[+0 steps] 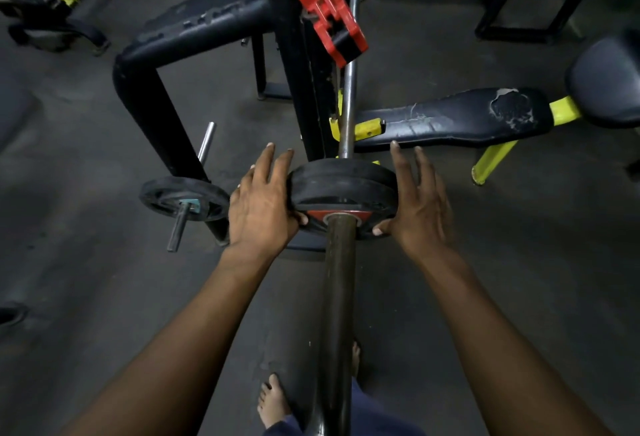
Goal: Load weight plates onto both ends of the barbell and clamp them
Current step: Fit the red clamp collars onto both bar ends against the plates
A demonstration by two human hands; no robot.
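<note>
The barbell (341, 297) runs away from me, its thick dark sleeve in the foreground and its thin chrome shaft beyond. Two black weight plates (341, 184) sit side by side on the sleeve; the nearer one has a red centre. My left hand (259, 203) grips the left rim of the plates, thumb on the near face. My right hand (414, 203) holds the right rim the same way, fingers spread. A red barbell clamp (332, 19) perches on top of the black rack upright (294, 54), apart from both hands.
A small black plate (183, 198) hangs on a storage peg (178, 227) at the left of the rack. A worn black bench (450, 120) with yellow legs lies to the right. Other gym frames stand at the back. My bare foot (273, 401) is on the dark floor below.
</note>
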